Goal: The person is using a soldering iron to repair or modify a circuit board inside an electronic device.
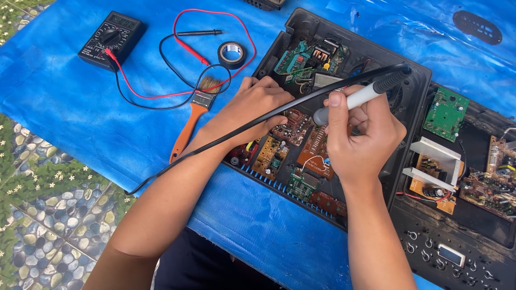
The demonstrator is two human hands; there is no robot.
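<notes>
**A:** What is the right hand (361, 140) doing?

**B:** It is closed around a soldering iron (359, 98), gripped like a pen. The grey handle runs up toward 2 o'clock from the fist, and the tip end is hidden behind the fingers, over the brown circuit boards (301, 140).

**A:** And the iron's cord?

**B:** The black cord (226, 135) leaves the top of the handle, curves across the left forearm and runs off toward 8 o'clock, ending at the edge of the blue sheet.

**A:** The left hand (257, 100)?

**B:** Curled, fingers bent down onto the boards at 9 o'clock of the right hand. Whether it pinches anything I cannot tell; the fingertips are hidden.

**A:** What holds the boards?

**B:** An opened black casing (396, 119), lying flat on a bench covered with a blue sheet (70, 107).

**A:** Anything else around?

**B:** At 10 o'clock of the left hand lies an orange-handled brush (192, 118), touching looped red and black test leads (161, 92). Farther out at 10 o'clock sits a black multimeter (110, 40). A roll of black tape (231, 53) lies at 12 o'clock of the left hand. A green board (445, 114) sits at 3 o'clock of the right hand.
</notes>
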